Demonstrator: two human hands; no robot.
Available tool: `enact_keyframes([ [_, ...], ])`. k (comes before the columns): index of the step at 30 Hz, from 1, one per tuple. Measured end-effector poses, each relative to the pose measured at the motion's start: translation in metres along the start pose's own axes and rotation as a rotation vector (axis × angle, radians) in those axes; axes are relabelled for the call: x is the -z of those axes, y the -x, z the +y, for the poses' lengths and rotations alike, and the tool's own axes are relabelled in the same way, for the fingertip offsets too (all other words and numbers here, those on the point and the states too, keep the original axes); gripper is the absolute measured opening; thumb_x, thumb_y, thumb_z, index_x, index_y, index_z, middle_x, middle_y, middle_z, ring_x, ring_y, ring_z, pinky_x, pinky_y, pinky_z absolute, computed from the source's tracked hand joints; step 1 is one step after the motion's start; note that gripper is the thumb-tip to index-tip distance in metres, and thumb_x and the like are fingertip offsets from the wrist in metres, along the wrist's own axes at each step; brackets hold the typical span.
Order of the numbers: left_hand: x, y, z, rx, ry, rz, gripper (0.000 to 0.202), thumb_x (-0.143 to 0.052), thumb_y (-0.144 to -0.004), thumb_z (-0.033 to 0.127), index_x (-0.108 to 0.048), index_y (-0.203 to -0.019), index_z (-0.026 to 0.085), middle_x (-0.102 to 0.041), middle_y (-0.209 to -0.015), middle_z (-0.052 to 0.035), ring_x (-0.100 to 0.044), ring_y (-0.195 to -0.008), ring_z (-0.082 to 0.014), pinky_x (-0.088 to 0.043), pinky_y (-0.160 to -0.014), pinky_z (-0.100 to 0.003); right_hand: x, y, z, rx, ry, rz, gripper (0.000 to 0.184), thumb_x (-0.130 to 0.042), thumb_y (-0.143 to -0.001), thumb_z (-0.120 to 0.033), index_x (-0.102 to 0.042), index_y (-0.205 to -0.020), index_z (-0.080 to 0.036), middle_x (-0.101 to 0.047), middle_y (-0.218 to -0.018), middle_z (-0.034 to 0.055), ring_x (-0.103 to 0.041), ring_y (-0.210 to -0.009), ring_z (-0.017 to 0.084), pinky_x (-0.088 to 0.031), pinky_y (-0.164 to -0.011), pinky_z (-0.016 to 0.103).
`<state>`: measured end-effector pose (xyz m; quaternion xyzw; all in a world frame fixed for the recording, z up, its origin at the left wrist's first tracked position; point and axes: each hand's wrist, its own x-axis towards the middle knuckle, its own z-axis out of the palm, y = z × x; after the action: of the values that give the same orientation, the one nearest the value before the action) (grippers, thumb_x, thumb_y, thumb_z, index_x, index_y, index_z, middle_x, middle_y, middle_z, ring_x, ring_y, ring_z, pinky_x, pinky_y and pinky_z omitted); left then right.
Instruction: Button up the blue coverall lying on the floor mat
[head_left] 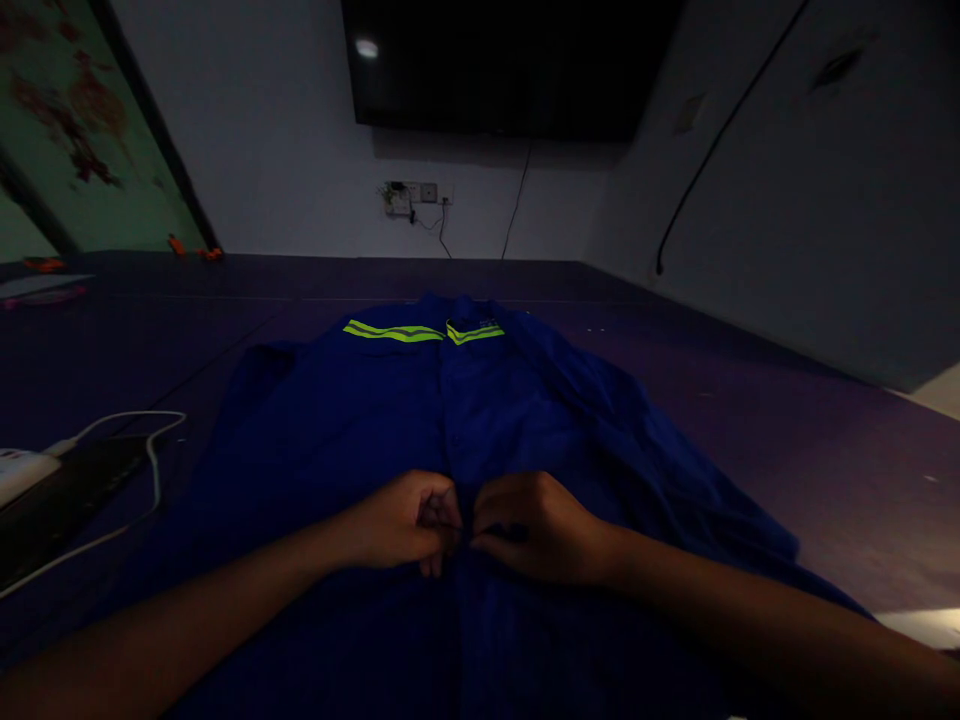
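A blue work shirt (360, 420) with yellow-green reflective stripes (391, 332) across the chest lies flat on a dark purple table (750, 400), collar end far from me. My left hand (405, 525) and my right hand (536, 525) meet at the shirt's front placket, near its lower part. Both hands pinch the fabric edges there, fingers curled, knuckles almost touching. The room is dim, so the button or hole between the fingers is hidden.
A dark phone (67, 495) with a white cable (154, 465) and a white plug (19, 470) lie at the table's left edge. A dark screen (510, 60) hangs on the far wall above a socket (409, 195). The right wall runs close to the table.
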<state>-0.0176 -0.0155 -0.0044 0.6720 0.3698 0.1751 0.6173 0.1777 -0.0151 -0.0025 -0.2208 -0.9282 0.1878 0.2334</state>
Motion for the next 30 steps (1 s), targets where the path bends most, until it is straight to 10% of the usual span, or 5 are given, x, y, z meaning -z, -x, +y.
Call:
enact_keyframes([
  [21, -0.003, 0.006, 0.004, -0.042, -0.064, 0.063, 0.027, -0.043, -0.053, 0.000, -0.041, -0.073, 0.017, -0.051, -0.053, 0.0079, -0.053, -0.045, -0.0089, -0.038, -0.040, -0.017, -0.006, -0.017, -0.020, -0.371, 0.026, 0.093, 0.007, -0.057, -0.062, -0.014, -0.064, -0.063, -0.017, -0.057, -0.057, -0.0023, -0.048, -0.049, 0.006, -0.031, -0.047, 0.017],
  [30, -0.003, 0.003, 0.002, -0.050, 0.066, 0.054, 0.008, -0.040, -0.074, 0.012, -0.037, -0.078, 0.018, -0.049, -0.048, 0.0076, -0.055, -0.041, -0.0109, -0.040, -0.038, -0.018, -0.015, -0.016, -0.023, -0.363, -0.008, 0.168, 0.005, -0.057, -0.062, -0.015, -0.061, -0.065, -0.016, -0.059, -0.062, -0.0023, -0.049, -0.050, 0.006, -0.032, -0.048, 0.015],
])
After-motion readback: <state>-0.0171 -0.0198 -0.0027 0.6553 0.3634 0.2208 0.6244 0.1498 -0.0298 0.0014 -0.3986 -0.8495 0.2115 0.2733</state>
